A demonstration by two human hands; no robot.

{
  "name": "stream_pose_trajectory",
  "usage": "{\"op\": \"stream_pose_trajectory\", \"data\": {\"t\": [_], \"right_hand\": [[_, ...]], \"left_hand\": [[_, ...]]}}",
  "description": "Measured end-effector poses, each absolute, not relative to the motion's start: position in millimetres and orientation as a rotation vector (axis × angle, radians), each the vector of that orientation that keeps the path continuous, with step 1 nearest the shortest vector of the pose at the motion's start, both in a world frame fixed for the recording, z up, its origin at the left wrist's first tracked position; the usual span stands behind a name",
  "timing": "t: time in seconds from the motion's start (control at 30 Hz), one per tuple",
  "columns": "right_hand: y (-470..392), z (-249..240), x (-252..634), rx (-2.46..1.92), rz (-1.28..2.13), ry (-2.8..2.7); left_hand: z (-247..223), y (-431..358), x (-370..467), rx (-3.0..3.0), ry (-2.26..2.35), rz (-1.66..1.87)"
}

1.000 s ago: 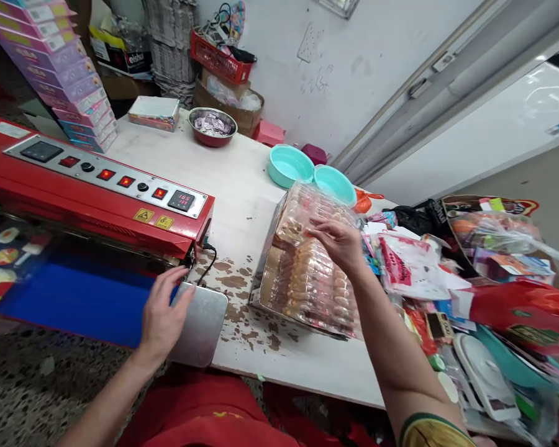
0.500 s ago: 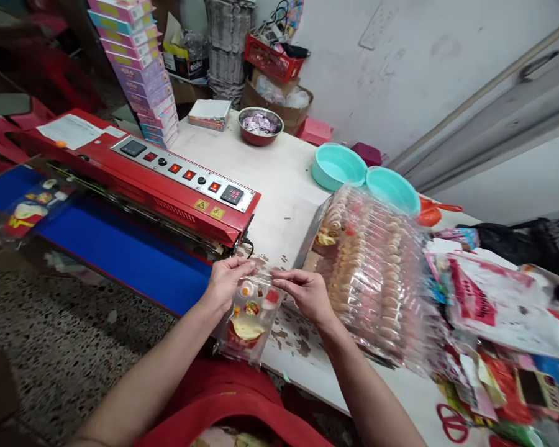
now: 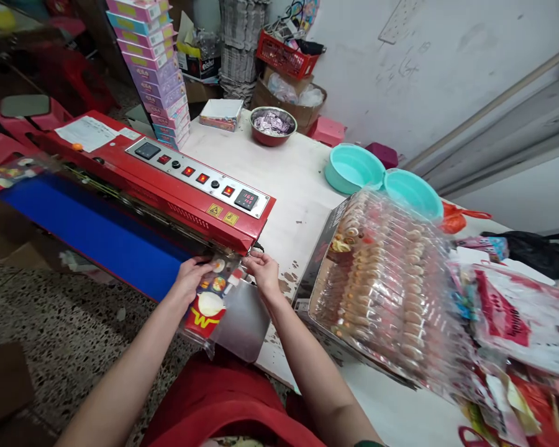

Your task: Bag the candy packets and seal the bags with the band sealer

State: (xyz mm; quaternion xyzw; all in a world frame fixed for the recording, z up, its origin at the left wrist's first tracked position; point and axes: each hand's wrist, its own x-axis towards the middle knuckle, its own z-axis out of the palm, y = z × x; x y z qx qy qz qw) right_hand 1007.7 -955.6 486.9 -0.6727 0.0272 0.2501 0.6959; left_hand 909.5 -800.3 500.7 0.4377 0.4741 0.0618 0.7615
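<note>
White worktable [image 3: 289, 186], red sealer [image 3: 168, 186] at 9 o'clock. Left hand [image 3: 190, 280], right hand [image 3: 263, 273] pinch toy packet [image 3: 210, 301] top corners at sealer mouth. Step, as judged: feeding; next needs level entry.

Red sealing machine [image 3: 168, 186] with blue belt [image 3: 93, 233]; teal bowls [image 3: 354, 167].

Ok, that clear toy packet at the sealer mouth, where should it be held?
Judging by its pose, grip the toy packet by its two top corners, one hand each side, coming from the near edge: the left hand and right hand pinch there, keeping the open top flat.
</note>
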Motion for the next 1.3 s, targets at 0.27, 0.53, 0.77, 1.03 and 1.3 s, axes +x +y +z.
{"op": "stream_pose_trajectory", "data": {"t": [0.27,0.53,0.77,1.03,1.3], "right_hand": [[-1127.0,547.0,1156.0,-2.616,-0.591,-0.143],[-1210.7,560.4,1234.2,-2.762,-0.343,-0.485],[-1175.1,670.8,1123.9,-2.196,-0.386,-0.858],[-1102.9,638.4,1038.6,-1.853,0.344,-0.739],[-1049.5,543.4,1005.2,-1.585,0.598,-0.109]], "left_hand": [[490.2,-745.0,890.1,1.958,1.336,0.825],[504.2,-832.2,881.9,2.285,0.790,0.855],[561.8,-902.6,919.2,1.924,0.394,0.538],[601.6,-913.6,962.4,1.131,0.391,0.028],[525.1,-890.7,935.2,1.001,0.825,0.201]]}}
